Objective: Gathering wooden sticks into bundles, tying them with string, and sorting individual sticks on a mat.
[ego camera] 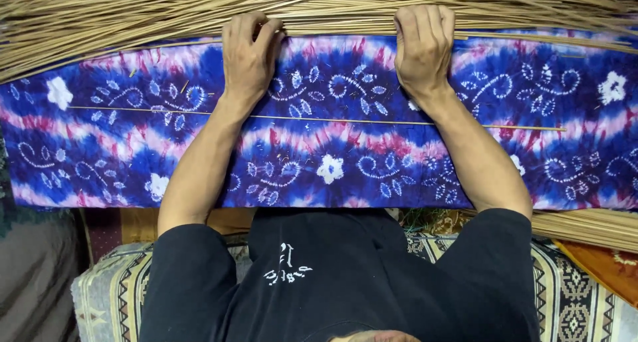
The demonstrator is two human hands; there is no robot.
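Across the head view's middle lies a blue, pink and white tie-dyed cloth (332, 143), spread flat; take it as the landmark; both hands sit at its far edge, where it meets a thick layer of tan reeds (133, 16) running crosswise. Left hand (249, 56) palm down, fingers curled over that far edge, pressing on or gripping the nearest reeds; right hand (424, 46) same posture, further along the same edge; whether either actually pinches a reed or only bears down, cannot tell. One loose thin reed (319, 119) lies along the cloth, passing under both forearms; a few short bits scattered near the left hand. More reeds (585, 226) show at the cloth's near edge on the right. Below the near edge: patterned cushion (585, 295), and the person's black shirt (345, 269). Progress, as a judgement: cloth laid out over the reeds, hands working the far edge; how much remains is not readable from this view.
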